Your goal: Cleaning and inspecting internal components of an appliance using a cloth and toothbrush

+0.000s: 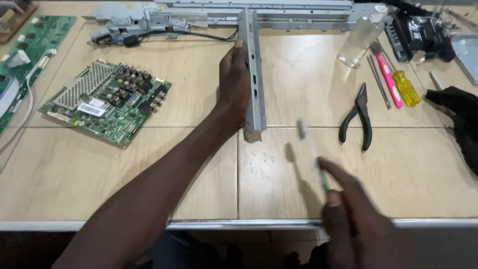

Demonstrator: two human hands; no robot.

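My left hand (pixel 234 82) reaches forward and grips the left side of a grey metal bracket arm (pixel 255 99) that runs toward me from a long metal frame (pixel 279 15) at the back of the table. My right hand (pixel 356 219) is near the table's front edge and holds a thin toothbrush-like tool with a green and clear handle (pixel 312 154), its blurred white head pointing away, just right of the bracket's near end.
A green circuit board (pixel 107 102) lies at the left, another board (pixel 30 45) at far left. Black pliers (pixel 359 117), a pink tool (pixel 387 74), a yellow screwdriver (pixel 406 87) and a clear bottle (pixel 359 40) lie at the right. A black cloth (pixel 460 119) sits at the right edge.
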